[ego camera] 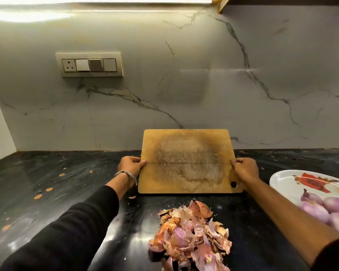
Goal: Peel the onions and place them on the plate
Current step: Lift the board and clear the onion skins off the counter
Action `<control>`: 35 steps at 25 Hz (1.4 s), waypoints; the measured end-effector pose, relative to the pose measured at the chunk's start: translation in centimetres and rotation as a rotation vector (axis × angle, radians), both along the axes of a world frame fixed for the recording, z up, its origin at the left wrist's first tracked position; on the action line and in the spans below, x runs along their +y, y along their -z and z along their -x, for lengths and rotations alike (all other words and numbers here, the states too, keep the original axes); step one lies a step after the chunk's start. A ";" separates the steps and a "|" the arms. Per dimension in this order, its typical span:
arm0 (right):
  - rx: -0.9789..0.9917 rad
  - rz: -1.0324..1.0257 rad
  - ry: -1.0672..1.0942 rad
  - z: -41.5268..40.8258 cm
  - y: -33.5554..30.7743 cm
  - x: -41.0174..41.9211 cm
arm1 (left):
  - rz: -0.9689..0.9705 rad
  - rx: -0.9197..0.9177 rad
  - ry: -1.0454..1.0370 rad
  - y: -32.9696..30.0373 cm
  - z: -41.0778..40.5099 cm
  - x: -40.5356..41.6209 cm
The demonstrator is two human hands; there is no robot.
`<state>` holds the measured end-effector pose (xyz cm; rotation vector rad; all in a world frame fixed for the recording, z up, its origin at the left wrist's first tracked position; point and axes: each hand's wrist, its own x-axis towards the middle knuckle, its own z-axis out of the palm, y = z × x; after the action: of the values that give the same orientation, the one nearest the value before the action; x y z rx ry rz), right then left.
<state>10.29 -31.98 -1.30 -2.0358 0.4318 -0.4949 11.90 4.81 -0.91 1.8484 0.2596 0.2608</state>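
Observation:
Several peeled purple onions (pixel 321 209) lie on a white plate (pixel 288 180) with a red flower print, at the right edge of the dark counter. A heap of onion peels (pixel 192 237) sits on the counter in front of me. Beyond it, a worn wooden cutting board (pixel 188 163) stands tilted up towards the wall. My left hand (pixel 130 165) grips its left edge and my right hand (pixel 244 168) grips its right edge, thumbs on the front face.
The black stone counter (pixel 67 192) carries scattered peel scraps on the left. A marble backsplash with a switch panel (pixel 89 64) rises behind the board.

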 end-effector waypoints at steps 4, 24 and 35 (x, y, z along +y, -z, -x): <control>0.033 0.034 0.059 -1.2 0.6 0.7 | -0.038 0.063 0.006 0.6 -1.3 -0.2; 0.305 0.107 0.148 -3.8 1.7 1.7 | -0.556 0.156 -0.071 3.6 -2.1 -1.1; 0.299 0.179 -0.098 -1.2 1.0 1.3 | -0.502 0.199 0.003 2.6 -0.6 -1.2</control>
<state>11.47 -30.70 -2.26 -2.3021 0.4762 -0.1730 12.50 3.60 -3.52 2.3768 0.3516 0.1464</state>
